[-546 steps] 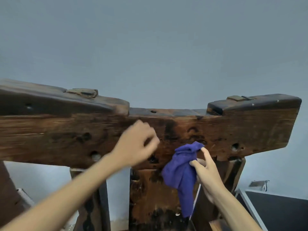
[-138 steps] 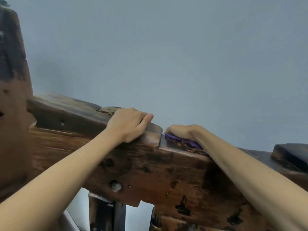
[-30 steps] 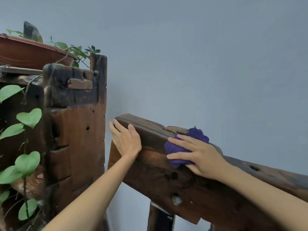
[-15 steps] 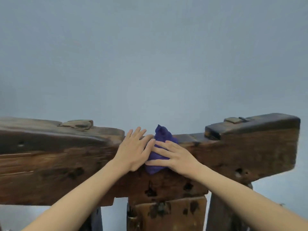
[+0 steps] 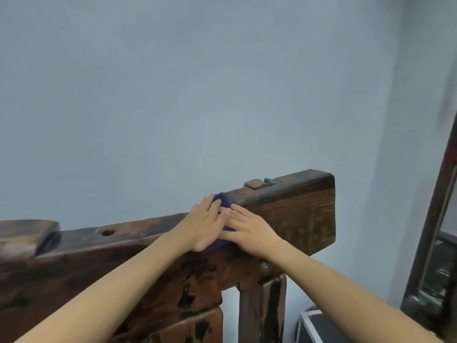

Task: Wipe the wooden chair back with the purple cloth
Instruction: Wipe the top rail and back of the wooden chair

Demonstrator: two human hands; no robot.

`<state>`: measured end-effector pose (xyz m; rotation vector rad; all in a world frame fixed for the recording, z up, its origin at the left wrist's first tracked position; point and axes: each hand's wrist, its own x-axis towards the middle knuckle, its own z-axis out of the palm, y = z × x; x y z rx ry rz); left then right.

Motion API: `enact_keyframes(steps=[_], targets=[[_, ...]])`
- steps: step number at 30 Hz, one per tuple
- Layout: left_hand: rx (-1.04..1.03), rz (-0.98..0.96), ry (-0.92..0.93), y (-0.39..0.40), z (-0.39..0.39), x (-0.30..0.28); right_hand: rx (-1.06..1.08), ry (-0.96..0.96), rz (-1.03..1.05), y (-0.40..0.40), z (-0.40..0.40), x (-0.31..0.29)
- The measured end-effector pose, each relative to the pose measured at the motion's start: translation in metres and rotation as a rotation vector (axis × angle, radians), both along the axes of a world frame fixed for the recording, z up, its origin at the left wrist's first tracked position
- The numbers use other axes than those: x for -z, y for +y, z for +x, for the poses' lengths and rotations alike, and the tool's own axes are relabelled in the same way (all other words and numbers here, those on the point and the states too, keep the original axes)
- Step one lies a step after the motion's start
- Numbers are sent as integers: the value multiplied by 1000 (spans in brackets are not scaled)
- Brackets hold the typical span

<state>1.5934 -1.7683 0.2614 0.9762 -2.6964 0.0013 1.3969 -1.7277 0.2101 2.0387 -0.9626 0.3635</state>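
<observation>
Both hands, left hand [image 5: 201, 225] and right hand [image 5: 249, 230], fingers flat and together, press the purple cloth [image 5: 222, 201] on the chair back [image 5: 291, 214] near its right end.

The wooden chair back [image 5: 291, 219] is dark brown timber with visible grain, rough and weathered, pitted with black holes and stains; its top edge looks worn smoother, with a faint sheen. The purple cloth [image 5: 223, 201] on that top edge is soft, matt fabric (mostly covered, only crumpled folds show). Behind the chair back, the wall [image 5: 197, 95] is smooth, matt, pale blue-grey paint. Below the chair back's right end, a dark case [image 5: 321, 328] has a pale metal-looking edge.
</observation>
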Motion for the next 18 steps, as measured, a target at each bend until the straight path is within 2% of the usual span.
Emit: enact_keyframes(steps=[4, 7, 9, 13, 15, 18], targets=[[106, 72, 153, -7, -34, -6, -104, -16, -28, -5, -30, -9], [145, 254, 503, -21, -50, -11, -140, -55, -23, -7, -63, -18], [125, 287, 609, -35, -53, -12, -113, -187, -49, -2, -104, -23], [-5, 272, 386, -59, -64, -2, 199, -623, -138, 27, -207, -29], [-75, 206, 305, -67, -72, 4, 363, -695, -161, 37, -247, -43], [-104, 201, 348, -70, -73, 6, 467, -810, -105, 36, -278, -71]])
